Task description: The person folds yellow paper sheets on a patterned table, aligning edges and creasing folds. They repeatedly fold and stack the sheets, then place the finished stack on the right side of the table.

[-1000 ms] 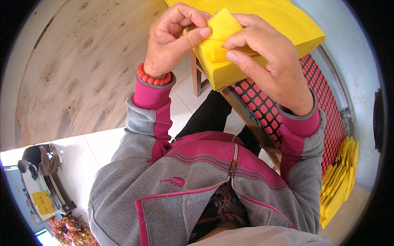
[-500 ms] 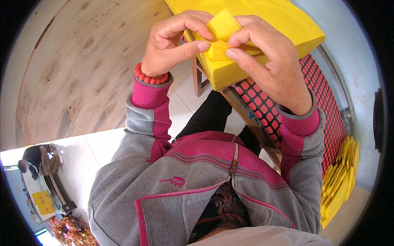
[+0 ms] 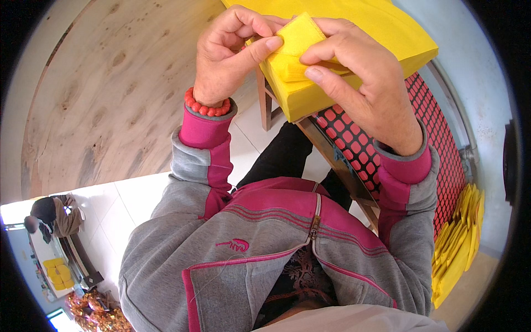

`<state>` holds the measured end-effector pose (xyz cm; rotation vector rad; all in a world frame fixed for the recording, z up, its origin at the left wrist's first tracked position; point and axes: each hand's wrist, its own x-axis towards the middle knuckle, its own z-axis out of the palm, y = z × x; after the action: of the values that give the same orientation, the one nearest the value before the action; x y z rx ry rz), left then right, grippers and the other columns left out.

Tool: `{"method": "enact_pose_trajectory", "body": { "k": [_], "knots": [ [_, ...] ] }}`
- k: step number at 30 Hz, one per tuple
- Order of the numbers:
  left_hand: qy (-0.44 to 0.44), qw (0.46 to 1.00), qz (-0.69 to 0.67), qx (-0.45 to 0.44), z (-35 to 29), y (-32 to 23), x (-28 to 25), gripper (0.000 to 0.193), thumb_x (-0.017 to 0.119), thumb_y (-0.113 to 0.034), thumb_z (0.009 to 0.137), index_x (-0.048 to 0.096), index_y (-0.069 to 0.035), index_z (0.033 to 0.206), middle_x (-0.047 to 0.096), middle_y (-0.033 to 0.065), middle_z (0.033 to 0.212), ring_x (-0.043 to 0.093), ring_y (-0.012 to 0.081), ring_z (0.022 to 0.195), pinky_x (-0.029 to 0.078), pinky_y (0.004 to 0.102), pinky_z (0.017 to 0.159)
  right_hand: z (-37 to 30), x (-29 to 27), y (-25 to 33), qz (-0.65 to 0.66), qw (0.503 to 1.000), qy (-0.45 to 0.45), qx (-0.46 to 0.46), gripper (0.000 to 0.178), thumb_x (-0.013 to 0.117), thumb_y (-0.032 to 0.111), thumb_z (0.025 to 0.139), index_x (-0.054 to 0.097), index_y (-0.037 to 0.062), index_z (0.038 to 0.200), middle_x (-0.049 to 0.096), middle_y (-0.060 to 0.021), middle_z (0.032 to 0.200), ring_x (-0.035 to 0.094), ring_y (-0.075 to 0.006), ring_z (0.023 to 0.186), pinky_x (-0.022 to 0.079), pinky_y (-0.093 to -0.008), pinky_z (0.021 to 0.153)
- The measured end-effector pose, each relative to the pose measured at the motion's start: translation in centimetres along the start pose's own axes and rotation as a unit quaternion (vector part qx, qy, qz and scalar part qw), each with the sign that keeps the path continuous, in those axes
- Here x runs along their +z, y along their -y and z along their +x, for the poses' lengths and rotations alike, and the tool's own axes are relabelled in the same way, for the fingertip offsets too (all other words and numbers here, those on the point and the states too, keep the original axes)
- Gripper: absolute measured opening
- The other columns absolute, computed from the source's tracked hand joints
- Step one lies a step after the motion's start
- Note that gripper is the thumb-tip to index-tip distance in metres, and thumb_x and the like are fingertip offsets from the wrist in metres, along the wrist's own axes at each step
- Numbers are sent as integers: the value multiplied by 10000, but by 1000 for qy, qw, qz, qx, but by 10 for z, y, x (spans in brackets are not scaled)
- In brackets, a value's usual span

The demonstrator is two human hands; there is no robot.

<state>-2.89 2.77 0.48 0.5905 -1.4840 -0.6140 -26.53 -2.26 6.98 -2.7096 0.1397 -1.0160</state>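
Note:
My left hand, with a red bead bracelet at the wrist, pinches the left edge of a folded piece of yellow fabric between thumb and fingers. At the fabric's right side my right hand grips it, with the index finger bent over it and the thumb below. A squared flap of the fabric stands up between the hands. Just under the hands lies a large yellow box-shaped fabric stack or block. Some of my far fingertips are hidden behind the flap.
A wooden board fills the left. Beneath the yellow block is a wooden-framed stand with a red-and-black patterned surface. Several yellow folded pieces hang at the right, near a pale wall. Another person is far off, lower left.
My left hand has shifted slightly up, its thumb now higher on the fabric's edge. The crumpled fold between my hands lies flatter. My right hand has barely moved.

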Motion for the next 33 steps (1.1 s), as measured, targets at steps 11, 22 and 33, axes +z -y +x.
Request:
{"method": "enact_pose_trajectory", "body": {
  "k": [11, 22, 33],
  "knots": [
    [79, 994, -10, 74, 2, -1, -7, 149, 651, 52, 873, 728, 11, 994, 716, 148, 1132, 633, 269, 1165, 470, 381, 1017, 0, 5, -1, 14, 1000, -27, -7, 113, 687, 46, 901, 608, -11, 957, 647, -185, 1114, 640, -326, 1002, 495, -354, 868],
    [2, 1000, -11, 1, -3, -4, 5, 91, 692, -2, 930, 666, 1, 1017, 698, 107, 1101, 640, 161, 1032, 503, 300, 922, 0, 4, 6, 75, 994, -50, 64, 158, 717, 19, 867, 611, 1, 983, 650, -194, 1245, 674, -272, 1072, 510, -314, 910],
    [-5, 999, -36, 20, -3, 0, 6, 87, 636, 40, 936, 661, 6, 1012, 694, 117, 1124, 650, 198, 1068, 500, 323, 951, 0, 2, 1, -3, 1000, -11, -14, 93, 686, 28, 894, 618, -15, 940, 645, -210, 1055, 646, -354, 1061, 494, -368, 883]
  ]
}}
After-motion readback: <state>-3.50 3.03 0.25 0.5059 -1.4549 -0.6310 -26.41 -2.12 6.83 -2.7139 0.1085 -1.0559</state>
